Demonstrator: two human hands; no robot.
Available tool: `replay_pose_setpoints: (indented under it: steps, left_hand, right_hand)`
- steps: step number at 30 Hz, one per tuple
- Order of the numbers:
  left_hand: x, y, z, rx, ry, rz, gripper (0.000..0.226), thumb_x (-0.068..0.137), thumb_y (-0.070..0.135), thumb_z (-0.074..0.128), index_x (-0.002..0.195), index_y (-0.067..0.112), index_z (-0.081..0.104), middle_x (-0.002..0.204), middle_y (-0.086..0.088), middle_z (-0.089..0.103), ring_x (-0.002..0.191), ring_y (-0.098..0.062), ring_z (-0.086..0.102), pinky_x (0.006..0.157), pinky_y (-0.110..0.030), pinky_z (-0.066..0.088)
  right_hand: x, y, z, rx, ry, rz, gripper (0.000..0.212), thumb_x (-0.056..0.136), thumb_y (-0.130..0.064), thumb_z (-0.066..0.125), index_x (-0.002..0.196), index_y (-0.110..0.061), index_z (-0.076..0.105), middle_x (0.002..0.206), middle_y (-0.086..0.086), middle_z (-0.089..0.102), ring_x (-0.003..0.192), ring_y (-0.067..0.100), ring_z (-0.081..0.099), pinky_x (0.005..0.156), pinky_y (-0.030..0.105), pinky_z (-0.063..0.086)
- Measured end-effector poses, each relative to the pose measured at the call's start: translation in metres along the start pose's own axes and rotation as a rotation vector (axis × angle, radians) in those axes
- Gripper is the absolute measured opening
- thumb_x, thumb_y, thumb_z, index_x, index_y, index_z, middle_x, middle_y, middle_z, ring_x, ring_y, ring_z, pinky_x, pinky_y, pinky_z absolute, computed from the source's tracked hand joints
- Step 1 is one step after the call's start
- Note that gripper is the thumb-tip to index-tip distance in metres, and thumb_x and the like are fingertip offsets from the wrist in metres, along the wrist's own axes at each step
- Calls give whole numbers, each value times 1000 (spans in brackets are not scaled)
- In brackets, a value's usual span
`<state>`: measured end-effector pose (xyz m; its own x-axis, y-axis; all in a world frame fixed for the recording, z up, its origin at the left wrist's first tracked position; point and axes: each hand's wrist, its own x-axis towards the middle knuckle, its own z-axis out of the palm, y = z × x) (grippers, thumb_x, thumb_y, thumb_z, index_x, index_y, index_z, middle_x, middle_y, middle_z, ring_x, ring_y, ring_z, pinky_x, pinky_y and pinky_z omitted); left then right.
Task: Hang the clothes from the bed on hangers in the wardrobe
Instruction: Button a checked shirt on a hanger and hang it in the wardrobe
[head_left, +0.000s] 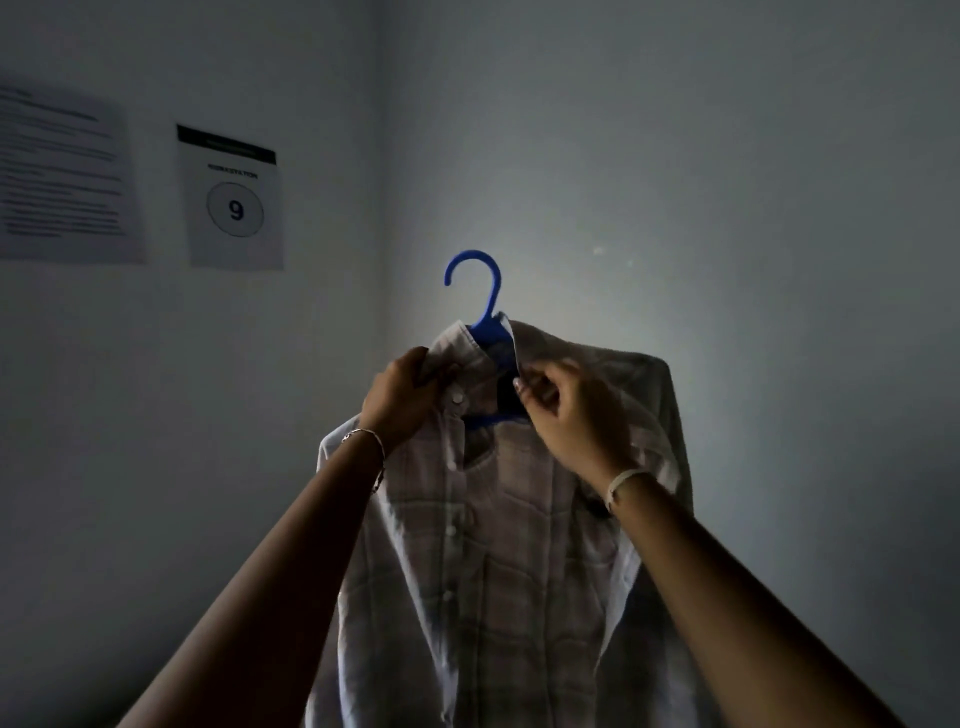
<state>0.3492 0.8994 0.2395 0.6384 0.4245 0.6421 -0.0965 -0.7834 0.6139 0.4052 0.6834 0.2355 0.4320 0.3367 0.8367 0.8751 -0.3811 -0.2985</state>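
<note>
"So, what have your hands got hold of?"

"Both are on the shirt (498, 571). My left hand (402, 395) has its fingers curled round the left side of the collar (457, 335), thumb on top. My right hand (566, 410) pinches the right edge of the collar opening between thumb and fingertips, the other fingers bent in behind."

"Anything on your wrists?"

"A thin bracelet (371, 441) on the left and a pale band (621, 486) on the right."

"And where is the shirt?"

"Held up in the air before me, at the end of both outstretched arms. It is a pale checked shirt, front towards me, with a row of white buttons (457, 397) running down the placket. It sits on a blue hanger (485, 296): the hook stands up out of the collar, its open end to the left, and part of the blue frame shows inside the open neck. The right shoulder is draped over the hanger's arm; the left shoulder drops lower, below my left wrist."

"What lies behind it?"

"A dim corner of grey wall (727, 208), brightest just behind the hook. On the left wall hangs a sign (234, 202) with a 9 in a circle, and beside it, further left, a printed sheet (62, 171) whose lines I cannot read."
</note>
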Motion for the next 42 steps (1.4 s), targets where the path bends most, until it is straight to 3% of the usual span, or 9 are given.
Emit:
replay_pose_setpoints:
  steps: [4,7,16,21,25,31,35,38,42]
  left_hand:
    - [6,-4,-9,-47,26,-27,44,81,57,60,74,14,53,62,0,51,77,-36,59,64,-38,43]
    - [9,-1,-10,-70,15,-19,47,77,61,56,69,15,51,59,5,48,61,-22,47,61,-34,37]
    - [7,-9,1,7,1,-75,44,73,68,52,70,24,55,63,6,53,83,-35,63,66,-36,45]
    - [7,-6,-3,102,62,-69,38,83,63,55,85,25,61,80,0,63,83,-27,62,69,-36,44]
    - [3,7,0,210,107,-87,36,91,56,51,101,23,62,97,-5,66,91,-28,61,70,-32,39]
    - [8,3,-2,95,99,-84,41,84,63,53,82,23,58,80,-3,63,87,-31,63,70,-36,44]
    - [11,-5,-10,-32,122,-100,46,74,71,51,72,25,56,65,5,56,72,-29,58,63,-34,41]
    - [13,-6,-13,-110,129,-112,48,70,73,54,67,24,57,60,6,54,61,-18,49,61,-33,38]
    - [16,0,-10,-126,113,-107,57,68,72,56,71,15,59,60,2,52,59,-17,46,61,-32,38]
  right_hand:
    - [-42,40,1,-191,250,68,24,88,-37,62,101,-18,62,106,6,61,93,24,58,79,39,50]
    - [-52,63,-4,-268,352,280,68,69,-38,80,123,-9,50,127,17,51,115,37,48,94,51,38]
    - [-39,88,-10,-312,0,186,104,62,-32,88,146,-17,28,141,14,39,119,34,50,89,49,52]
    - [-34,79,-12,-144,161,299,37,81,-16,57,118,-13,59,109,15,66,95,39,63,74,43,54]
    - [-41,42,0,-118,429,260,23,88,-19,51,105,-10,65,84,12,69,73,33,64,59,26,43]
    - [-87,45,46,-19,-632,115,26,98,-21,49,120,-23,63,108,1,68,80,4,60,64,8,39]
    - [-103,48,44,-56,-115,69,20,88,-35,59,104,-24,64,98,-2,66,89,16,64,73,26,53]
    - [-87,60,31,-267,289,158,52,73,-31,78,116,-11,57,120,15,58,106,33,54,86,45,48]
    - [-51,64,18,-356,347,126,85,68,-40,77,137,-8,39,139,23,41,122,32,33,95,57,39]
